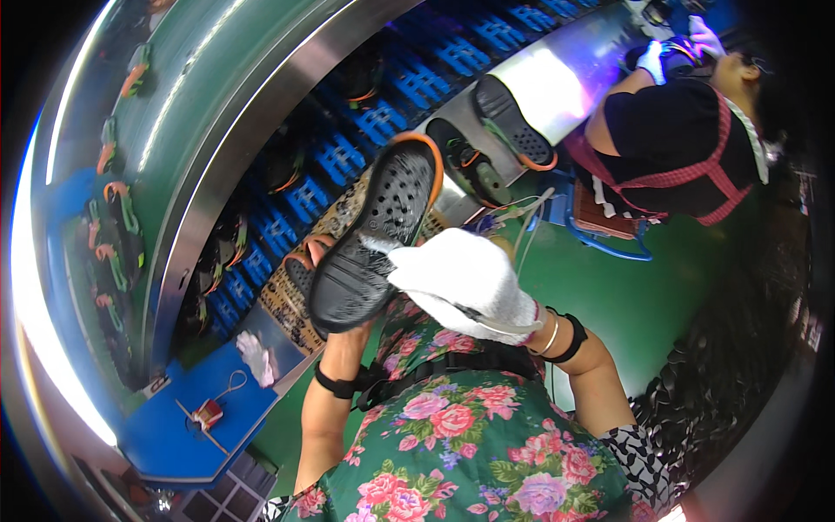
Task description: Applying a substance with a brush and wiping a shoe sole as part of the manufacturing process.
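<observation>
Shoe [352, 283]: black sole, orange edging. Right glove [465, 278]: white. Apron [457, 422]: green, pink-and-lilac floral. Co-worker's straps [674, 182]: red (apparently checked). Tabletop [170, 444]: blue. Floor [574, 300]: green.

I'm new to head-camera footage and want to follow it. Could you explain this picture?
No robot here: these are a person's own two hands. The camera is worn on the head, looking down, and its fisheye lens bends straight edges. The left hand, mostly hidden, holds up a black shoe sole with an orange edge. The white-gloved right hand is at the sole's middle; whether it grips anything there is hard to tell. At left, a pale glove lies on a blue table. At upper right is a co-worker.
</observation>
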Available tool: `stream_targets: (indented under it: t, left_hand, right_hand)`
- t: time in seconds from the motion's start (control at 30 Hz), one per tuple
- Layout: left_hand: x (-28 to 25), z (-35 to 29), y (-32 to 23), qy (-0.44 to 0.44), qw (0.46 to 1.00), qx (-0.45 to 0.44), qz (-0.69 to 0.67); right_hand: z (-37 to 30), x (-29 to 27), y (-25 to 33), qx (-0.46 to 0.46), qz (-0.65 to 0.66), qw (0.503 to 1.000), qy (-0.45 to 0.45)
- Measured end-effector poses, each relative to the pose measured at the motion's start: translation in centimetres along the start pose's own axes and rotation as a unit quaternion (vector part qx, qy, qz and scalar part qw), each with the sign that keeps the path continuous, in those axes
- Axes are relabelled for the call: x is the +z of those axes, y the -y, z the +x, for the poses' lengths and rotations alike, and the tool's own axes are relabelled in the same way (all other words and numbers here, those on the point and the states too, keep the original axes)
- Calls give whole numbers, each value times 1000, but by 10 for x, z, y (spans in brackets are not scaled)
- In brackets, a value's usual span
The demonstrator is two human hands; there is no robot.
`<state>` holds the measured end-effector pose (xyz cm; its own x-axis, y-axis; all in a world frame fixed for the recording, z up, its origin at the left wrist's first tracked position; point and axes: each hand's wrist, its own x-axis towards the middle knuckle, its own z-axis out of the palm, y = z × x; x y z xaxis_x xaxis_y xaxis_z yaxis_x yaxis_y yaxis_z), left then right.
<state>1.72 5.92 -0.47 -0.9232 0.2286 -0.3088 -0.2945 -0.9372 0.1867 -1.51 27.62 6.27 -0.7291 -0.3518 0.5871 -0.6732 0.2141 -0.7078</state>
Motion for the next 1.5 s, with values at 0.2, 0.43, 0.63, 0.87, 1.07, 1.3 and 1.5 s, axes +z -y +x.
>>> stream_targets:
  t: [0.2, 0.43, 0.63, 0.87, 1.07, 1.3, 1.5]
  left_hand:
    - [12, -3, 19, 42, 997, -56, -33]
    - [20, 4, 22, 61, 995, -63, -56]
    - [34, -2, 26, 65, 919, -122, -369]
    - [-3, -2, 30, 80, 967, -93, -223]
    - [51, 3, 25, -29, 996, -51, 69]
    - [31, 9, 31, 102, 965, -73, -230]
    - [17, 15, 28, 95, 983, -62, -147]
  right_hand:
    - [16, -11, 5, -25, 8, 1000, 8]
    - [32, -6, 9, -43, 21, 998, 34]
    - [55, -1, 14, -63, -25, 996, 57]
    - [49, 17, 20, -62, 25, 997, 39]
    - [37, 19, 19, 2, 60, 998, 27]
    - [38, 18, 18, -52, 38, 998, 22]
    - [33, 24, 20, -52, 27, 997, 45]
